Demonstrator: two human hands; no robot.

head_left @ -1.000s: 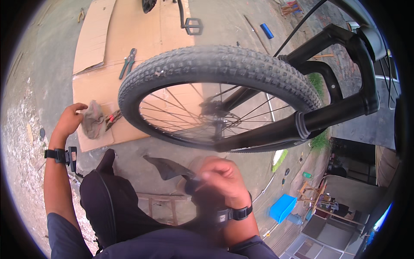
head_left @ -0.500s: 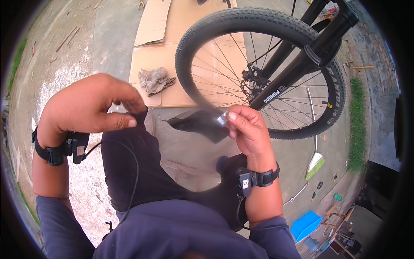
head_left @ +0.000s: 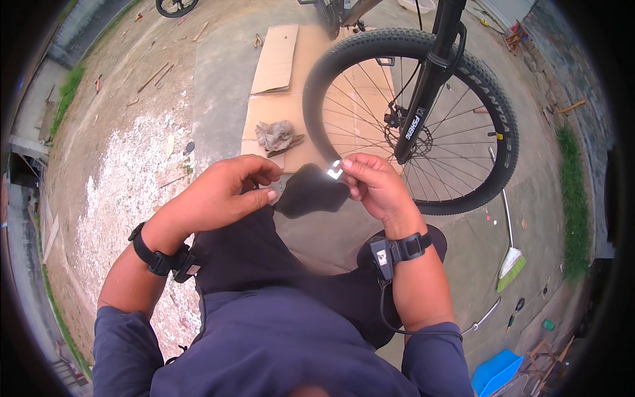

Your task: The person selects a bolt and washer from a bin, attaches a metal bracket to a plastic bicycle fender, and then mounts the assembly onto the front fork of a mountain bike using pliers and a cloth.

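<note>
My right hand [head_left: 374,182] pinches a small shiny metal bracket [head_left: 335,170] between thumb and fingers. Next to the bracket hangs a black, curved sheet-like flap [head_left: 312,192]; whether the two are joined I cannot tell. At the flap's left edge is my left hand [head_left: 231,192], its thumb and curled fingers apart with a gap between the tips. Contact between that hand and the flap is unclear. Just beyond stands a bicycle's front wheel [head_left: 317,69] with a black fork [head_left: 423,99] and a disc brake rotor [head_left: 415,140].
Flat cardboard [head_left: 261,109] lies under the wheel, with a crumpled grey rag [head_left: 278,135] on it. To the right are a broom [head_left: 510,268], a wrench [head_left: 481,319] and a blue dustpan [head_left: 496,372]. A strip of grass [head_left: 574,198] runs along the right side.
My left hand has moved right and closer to the black flap. The right hand keeps its pinch on the bracket. The view has shifted, showing more of the bicycle and ground.
</note>
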